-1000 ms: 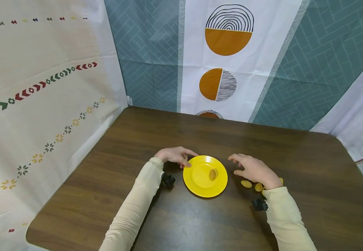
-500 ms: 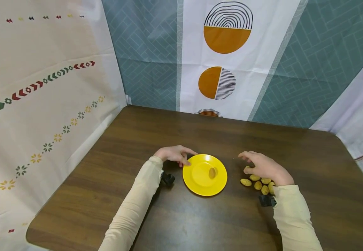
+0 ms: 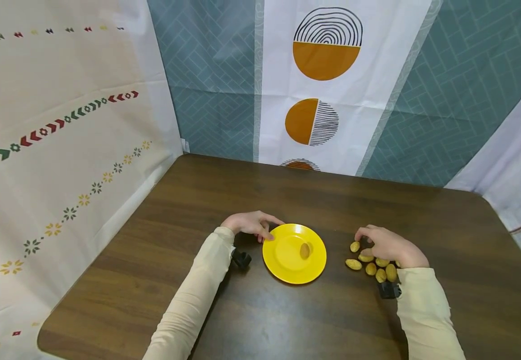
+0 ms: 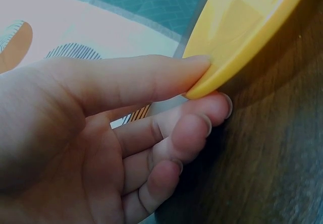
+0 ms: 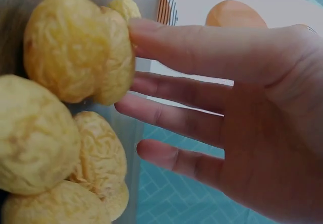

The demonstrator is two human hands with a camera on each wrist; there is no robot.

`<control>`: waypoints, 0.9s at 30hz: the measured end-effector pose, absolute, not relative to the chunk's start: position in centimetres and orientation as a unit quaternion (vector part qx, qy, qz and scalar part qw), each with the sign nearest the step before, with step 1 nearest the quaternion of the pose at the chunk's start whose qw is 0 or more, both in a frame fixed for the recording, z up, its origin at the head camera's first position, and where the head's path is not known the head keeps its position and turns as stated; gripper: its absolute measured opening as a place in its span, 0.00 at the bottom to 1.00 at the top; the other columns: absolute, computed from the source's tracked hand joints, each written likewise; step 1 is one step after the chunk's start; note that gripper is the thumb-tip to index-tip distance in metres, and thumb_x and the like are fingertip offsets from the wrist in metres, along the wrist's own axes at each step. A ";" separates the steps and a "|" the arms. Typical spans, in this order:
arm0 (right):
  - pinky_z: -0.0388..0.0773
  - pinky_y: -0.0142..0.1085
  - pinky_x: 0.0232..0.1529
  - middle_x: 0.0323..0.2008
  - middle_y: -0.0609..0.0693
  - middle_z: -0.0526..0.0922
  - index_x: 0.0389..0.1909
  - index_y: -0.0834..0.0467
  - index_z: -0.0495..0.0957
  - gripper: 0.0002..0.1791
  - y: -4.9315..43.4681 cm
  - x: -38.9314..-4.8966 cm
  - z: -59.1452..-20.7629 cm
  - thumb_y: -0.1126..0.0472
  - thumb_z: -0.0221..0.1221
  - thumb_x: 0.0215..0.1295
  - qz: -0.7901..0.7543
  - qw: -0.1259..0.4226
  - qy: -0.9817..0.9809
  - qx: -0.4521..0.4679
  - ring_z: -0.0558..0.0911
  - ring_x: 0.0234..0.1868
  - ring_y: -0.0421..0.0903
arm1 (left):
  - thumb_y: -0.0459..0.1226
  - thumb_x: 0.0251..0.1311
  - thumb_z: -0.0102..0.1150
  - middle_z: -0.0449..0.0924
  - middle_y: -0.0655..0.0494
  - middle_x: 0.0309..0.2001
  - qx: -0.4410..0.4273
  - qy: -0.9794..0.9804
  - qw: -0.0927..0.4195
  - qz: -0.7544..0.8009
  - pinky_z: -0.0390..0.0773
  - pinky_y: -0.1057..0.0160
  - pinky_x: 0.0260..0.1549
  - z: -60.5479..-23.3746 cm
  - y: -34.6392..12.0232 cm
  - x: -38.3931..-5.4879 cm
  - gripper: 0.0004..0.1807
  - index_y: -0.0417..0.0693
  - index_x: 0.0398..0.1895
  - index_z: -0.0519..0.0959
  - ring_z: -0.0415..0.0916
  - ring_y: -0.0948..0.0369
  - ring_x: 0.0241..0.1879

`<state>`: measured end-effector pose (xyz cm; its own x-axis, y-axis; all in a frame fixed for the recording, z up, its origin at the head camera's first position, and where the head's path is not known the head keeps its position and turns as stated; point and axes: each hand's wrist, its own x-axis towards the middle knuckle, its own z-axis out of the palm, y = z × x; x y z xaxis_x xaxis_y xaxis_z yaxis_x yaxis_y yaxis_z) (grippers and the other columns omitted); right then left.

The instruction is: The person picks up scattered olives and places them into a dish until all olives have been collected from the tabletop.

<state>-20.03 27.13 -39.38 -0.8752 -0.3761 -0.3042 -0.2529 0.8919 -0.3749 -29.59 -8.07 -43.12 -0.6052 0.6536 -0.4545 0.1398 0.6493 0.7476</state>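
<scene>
My left hand (image 3: 252, 223) pinches the left rim of a round yellow plate (image 3: 283, 267). In the left wrist view the thumb lies on top of the plate's edge and the fingers are beneath it. One small wrinkled potato (image 3: 304, 251) lies on the plate, right of its middle. My right hand (image 3: 391, 245) reaches down over a cluster of similar potatoes (image 3: 380, 275). In the right wrist view, the thumb tip is right at the edge of a potato (image 5: 117, 57), which hides some fingertips; the other fingers are fairly straight.
Everything rests on a dark wooden table (image 3: 260, 320). Loose potatoes, such as one at the left of the cluster (image 3: 353, 264), lie right of the plate. A patterned curtain (image 3: 215, 100) hangs behind the table, and a white cloth (image 3: 62, 190) hangs at the left.
My right hand has moved right, away from the plate, and down to the potatoes, uncovering more of the cluster. My left hand keeps its hold on the plate's rim.
</scene>
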 end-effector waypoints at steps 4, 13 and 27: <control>0.79 0.47 0.44 0.47 0.59 0.77 0.50 0.60 0.75 0.17 27.0 -20.0 -39.7 0.64 0.64 0.60 -0.181 0.189 0.948 -0.183 0.78 0.45 0.55 | 0.39 0.60 0.64 0.76 0.56 0.23 0.245 0.828 0.374 0.340 0.76 0.69 0.35 -43.2 -8.0 -29.6 0.30 0.58 0.68 0.70 0.73 0.61 0.25; 0.75 0.38 0.37 0.36 0.51 0.74 0.44 0.59 0.77 0.12 26.7 -20.1 -39.9 0.66 0.64 0.59 -0.175 0.183 0.945 -0.208 0.73 0.35 0.46 | 0.40 0.60 0.63 0.76 0.56 0.23 0.251 0.828 0.369 0.340 0.75 0.69 0.34 -43.3 -7.9 -29.7 0.30 0.58 0.68 0.70 0.73 0.61 0.25; 0.76 0.38 0.36 0.36 0.50 0.78 0.46 0.59 0.77 0.13 26.7 -20.5 -40.0 0.64 0.64 0.60 -0.182 0.148 0.953 -0.189 0.74 0.34 0.44 | 0.40 0.60 0.63 0.76 0.56 0.23 0.244 0.834 0.364 0.337 0.75 0.69 0.35 -43.3 -8.1 -29.7 0.30 0.59 0.67 0.71 0.73 0.62 0.24</control>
<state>-20.49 26.73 -39.95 -0.8847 -0.4140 -0.2143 -0.3058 0.8623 -0.4036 -29.65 -8.12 -43.35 -0.6163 0.6514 -0.4426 0.1614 0.6546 0.7386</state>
